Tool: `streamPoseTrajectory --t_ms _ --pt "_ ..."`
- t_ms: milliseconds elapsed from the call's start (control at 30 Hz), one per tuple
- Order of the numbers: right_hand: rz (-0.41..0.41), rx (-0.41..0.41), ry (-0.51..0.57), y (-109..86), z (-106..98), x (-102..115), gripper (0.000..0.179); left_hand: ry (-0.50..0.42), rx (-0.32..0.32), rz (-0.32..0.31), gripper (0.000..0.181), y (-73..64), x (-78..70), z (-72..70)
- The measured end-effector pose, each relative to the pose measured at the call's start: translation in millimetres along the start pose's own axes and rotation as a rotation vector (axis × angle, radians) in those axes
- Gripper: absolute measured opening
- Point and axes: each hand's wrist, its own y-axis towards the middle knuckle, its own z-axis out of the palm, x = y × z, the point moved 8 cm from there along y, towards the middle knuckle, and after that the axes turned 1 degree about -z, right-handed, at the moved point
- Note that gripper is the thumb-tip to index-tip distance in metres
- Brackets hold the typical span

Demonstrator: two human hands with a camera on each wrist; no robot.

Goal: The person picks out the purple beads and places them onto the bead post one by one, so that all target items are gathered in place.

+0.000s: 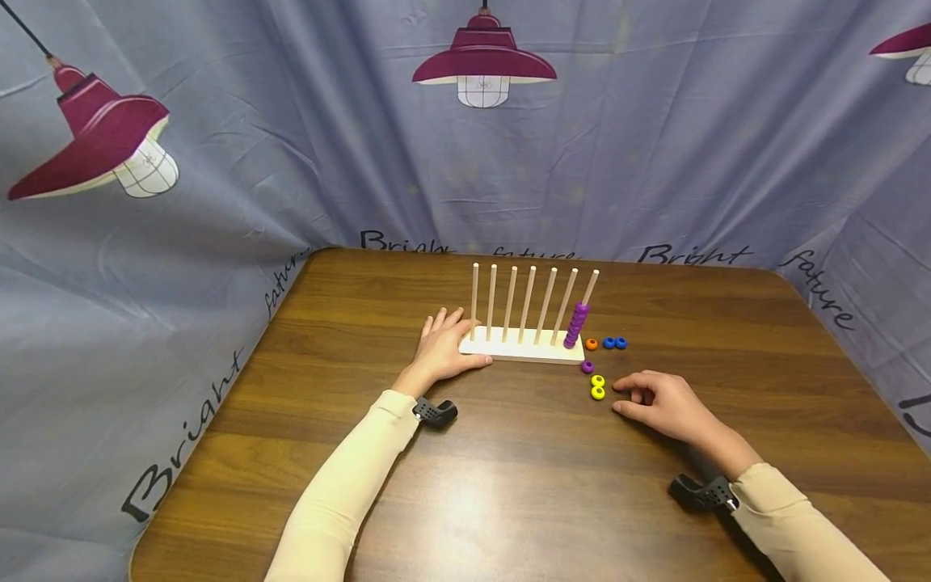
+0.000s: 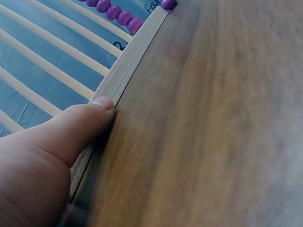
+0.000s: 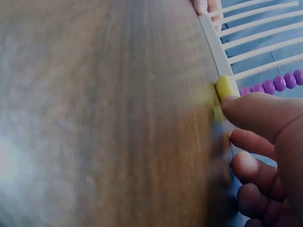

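Note:
A wooden peg rack (image 1: 520, 351) with a pale base and several upright rods stands on the table. Purple beads (image 1: 577, 325) are stacked on its rightmost rod; the other rods are bare. My left hand (image 1: 440, 352) grips the base's left end, its thumb (image 2: 102, 106) along the front edge. To the right of two yellow beads (image 1: 598, 381), my right hand (image 1: 669, 404) hovers low with thumb and forefinger apart and nothing between them. In the right wrist view the thumb (image 3: 251, 111) overlaps a yellow bead (image 3: 226, 86).
A loose purple bead (image 1: 587, 367) lies by the base's front right corner. Just right of the base are an orange bead (image 1: 591, 344) and two blue beads (image 1: 615, 343). The wooden table (image 1: 509, 469) is backed by a grey-blue curtain (image 1: 349, 145).

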Motion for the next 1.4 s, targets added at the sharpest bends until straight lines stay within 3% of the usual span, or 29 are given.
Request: streamPoseTrajectory --t_ms 233,567,767,1100,1400 --pt "0.057 0.038 0.010 -0.9 0.5 -5.3 0.018 0.009 -0.006 0.002 0.078 1.4 0.6 0.0" --pt "0.047 -0.004 0.002 4.7 1.3 -0.9 0.016 0.008 -0.004 -0.002 0.078 1.6 2.9 0.3" --pt "0.023 -0.061 0.019 16.2 1.3 7.2 0.017 0.006 -0.010 -0.001 0.078 1.6 2.7 -0.6" --pt "0.122 -0.103 0.009 42.1 8.2 4.1 0.019 0.001 -0.010 -0.004 0.077 0.1 2.8 0.8" --pt "0.146 -0.120 0.004 54.1 12.9 6.2 0.020 0.000 -0.001 -0.009 0.078 0.7 3.1 0.5"
